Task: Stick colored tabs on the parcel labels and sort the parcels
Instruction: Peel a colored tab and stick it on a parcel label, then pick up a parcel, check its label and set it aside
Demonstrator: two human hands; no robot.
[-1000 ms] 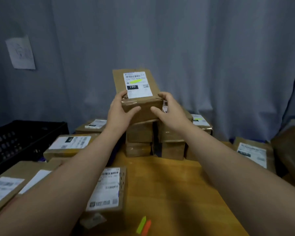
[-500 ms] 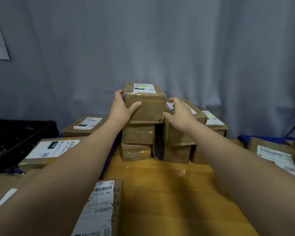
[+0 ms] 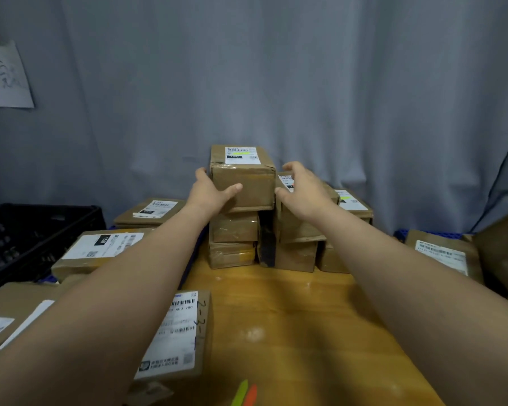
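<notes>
Your left hand grips the brown taped cardboard parcel topping the left stack — thumb across its front. Your right hand, fingers spread, sits just beside it; a yellow-green tab marks its white label.

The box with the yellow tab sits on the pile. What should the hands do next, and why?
Probably loosen the left hand and draw it back. The top parcel lies flat on two stacked parcels, its label showing a yellow tab, so it looks sorted. The right hand is open beside it; only the left hand's thumb and fingers hold it.
</notes>
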